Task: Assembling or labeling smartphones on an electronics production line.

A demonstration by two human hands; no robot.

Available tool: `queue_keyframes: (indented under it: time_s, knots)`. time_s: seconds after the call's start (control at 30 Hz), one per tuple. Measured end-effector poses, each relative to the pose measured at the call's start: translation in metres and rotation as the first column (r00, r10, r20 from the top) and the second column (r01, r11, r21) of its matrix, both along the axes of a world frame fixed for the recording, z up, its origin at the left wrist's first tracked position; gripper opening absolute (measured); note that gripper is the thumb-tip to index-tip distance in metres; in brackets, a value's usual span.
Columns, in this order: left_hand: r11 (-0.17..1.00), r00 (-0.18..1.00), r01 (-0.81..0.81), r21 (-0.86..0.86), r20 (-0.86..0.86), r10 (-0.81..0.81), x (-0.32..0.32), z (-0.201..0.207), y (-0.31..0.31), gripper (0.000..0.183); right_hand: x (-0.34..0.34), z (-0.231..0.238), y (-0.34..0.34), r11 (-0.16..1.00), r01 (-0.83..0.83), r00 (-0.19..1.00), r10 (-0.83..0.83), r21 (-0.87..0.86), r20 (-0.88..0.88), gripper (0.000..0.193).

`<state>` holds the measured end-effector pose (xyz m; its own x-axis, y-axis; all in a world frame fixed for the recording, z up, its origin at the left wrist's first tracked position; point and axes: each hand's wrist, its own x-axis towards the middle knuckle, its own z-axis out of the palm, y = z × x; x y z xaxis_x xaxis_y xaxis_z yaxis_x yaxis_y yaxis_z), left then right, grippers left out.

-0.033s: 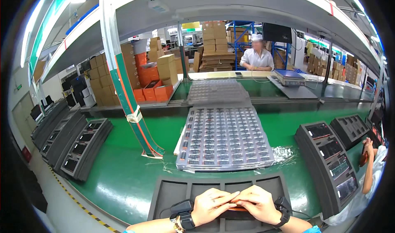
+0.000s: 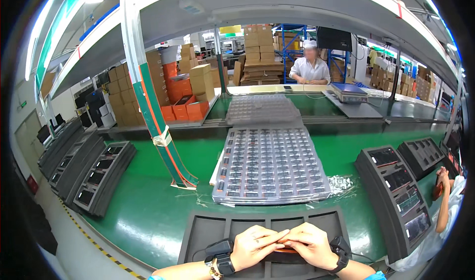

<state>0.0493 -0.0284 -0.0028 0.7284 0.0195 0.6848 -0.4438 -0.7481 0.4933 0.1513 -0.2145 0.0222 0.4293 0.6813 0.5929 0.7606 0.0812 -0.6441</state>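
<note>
My left hand [image 2: 255,245] and my right hand [image 2: 308,244] meet over a black foam tray [image 2: 205,230] at the bench's near edge. Between them they grip an orange-edged object [image 2: 288,251], mostly covered by my fingers, so its kind does not show. The thumbs and fingertips of both hands press together on its upper side. Just beyond the foam tray lies a clear plastic tray [image 2: 269,200] whose rows of pockets hold many small dark parts with orange bits.
Stacked foam trays with dark flat-screened devices stand at left [image 2: 101,181] and right [image 2: 391,191]. A green-and-metal post [image 2: 153,116] rises left of the plastic tray. At far right a co-worker's hands [image 2: 442,181] hold something reddish-brown. Across the bench sits another person [image 2: 310,70] beside a scale [image 2: 349,93].
</note>
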Motion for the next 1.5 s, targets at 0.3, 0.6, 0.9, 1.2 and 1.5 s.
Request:
queue_keyframes:
  time_s: [0.3,0.6,0.9,1.2,1.5]
  knots:
    - [0.986,0.998,0.057,-0.156,-0.019,-0.06,-0.003,-0.012,0.0,0.036,-0.006,-0.002,0.002,1.0,0.007,0.999,-0.007,-0.019,-0.032,0.016]
    - [0.995,0.996,0.085,-0.043,0.019,-0.084,0.004,-0.005,0.006,0.032,-0.001,0.003,-0.002,0.999,0.033,0.999,-0.033,0.002,-0.036,0.016]
    - [0.976,0.997,0.048,-0.212,-0.043,-0.058,0.0,-0.005,-0.002,0.021,0.012,0.013,-0.017,0.981,0.196,0.976,-0.195,-0.004,-0.096,0.017]
    - [0.976,0.994,0.04,-0.213,-0.094,-0.062,0.0,0.002,-0.002,0.02,0.036,-0.026,-0.049,0.985,0.157,0.901,-0.113,0.071,-0.42,0.016]
    - [0.983,0.992,0.055,-0.173,-0.099,-0.073,0.001,0.004,0.003,0.023,0.038,-0.023,-0.045,0.995,0.096,0.993,-0.095,0.013,-0.073,0.015]
